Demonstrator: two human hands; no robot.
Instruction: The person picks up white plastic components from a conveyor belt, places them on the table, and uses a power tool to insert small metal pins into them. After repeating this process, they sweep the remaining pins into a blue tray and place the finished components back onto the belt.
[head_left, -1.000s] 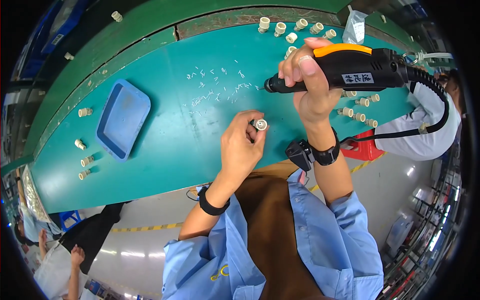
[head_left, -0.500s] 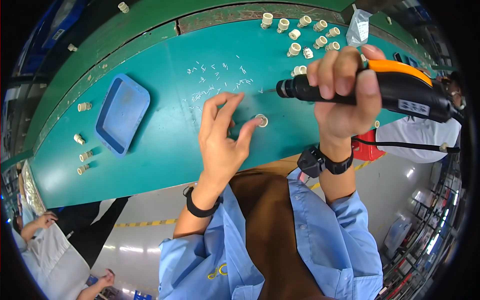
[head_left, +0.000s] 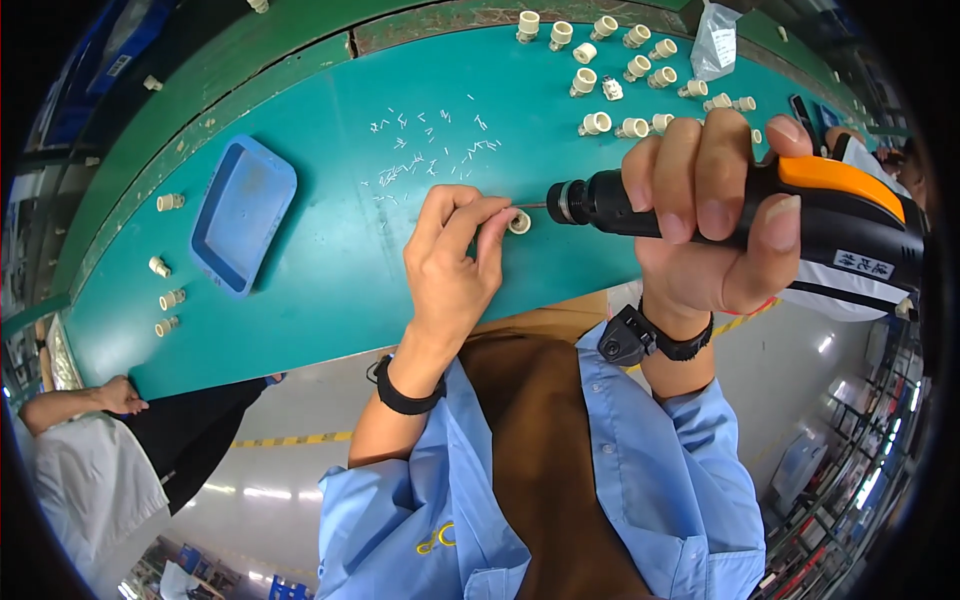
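My right hand [head_left: 715,215] is wrapped round a black and orange electric screwdriver [head_left: 840,225], held level above the bench. Its thin bit [head_left: 530,205] points left and meets the fingertips of my left hand [head_left: 455,250]. Thumb and forefinger there are pinched together at the bit's end; whatever lies between them is too small to make out. Just below these fingertips a round cream fitting [head_left: 520,224] stands on the green bench with its opening up. Beyond my left hand many small silvery pins or screws [head_left: 405,170] lie scattered.
A blue plastic tray [head_left: 205,240] sits on the green bench [head_left: 330,270] at left, with several cream fittings [head_left: 170,299] beside it. More cream fittings [head_left: 583,82] stand at the far right near a clear plastic bag [head_left: 715,45]. Another person's hand [head_left: 120,395] is at the bench's lower left corner.
The bit's end has come to my left fingertips, which were apart and are now pinched. The screwdriver has shifted slightly downward. At lower left the other person's hand has moved to the bench edge.
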